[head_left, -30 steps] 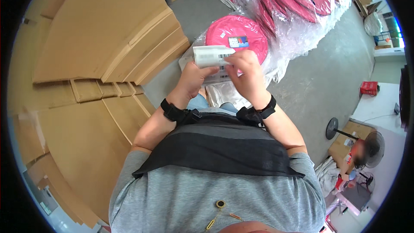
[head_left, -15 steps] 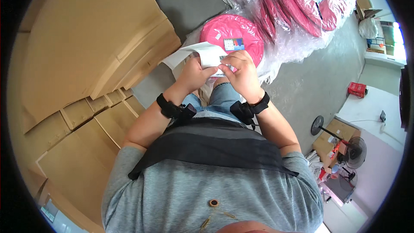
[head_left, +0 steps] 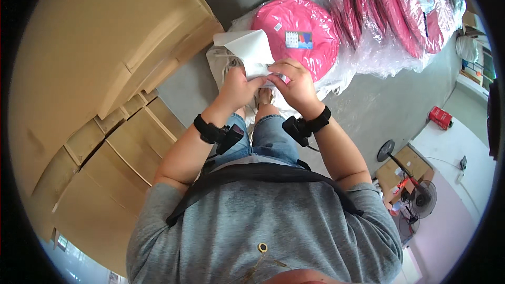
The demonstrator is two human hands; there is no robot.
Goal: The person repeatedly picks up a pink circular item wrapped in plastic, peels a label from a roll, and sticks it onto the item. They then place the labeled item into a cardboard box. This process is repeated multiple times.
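In front of my legs, a white paper sheet (head_left: pixel 243 47) curls up between my hands. My left hand (head_left: pixel 236 89) is closed on its lower part, thumb on top. Close beside it, my right hand (head_left: pixel 298 88) is closed in a pinch at the sheet's right edge, where a small printed bit, like a label, shows at the fingertips. Just beyond lies a round pink item in clear plastic (head_left: pixel 322 23), with a colourful printed card (head_left: pixel 299 40) on its top and a small white tag near it.
Large cardboard boxes (head_left: pixel 121 37) fill the left side. More pink plastic-wrapped rounds (head_left: pixel 402 8) lean in a row at the far right. Grey floor (head_left: pixel 389 100) runs along the right, towards standing fans (head_left: pixel 422 200) and a red container (head_left: pixel 440 118) by the wall.
The sheet now curls up higher between my hands, its left side lifted. My view has shifted, showing more of my legs and a foot. Both hands keep their hold.
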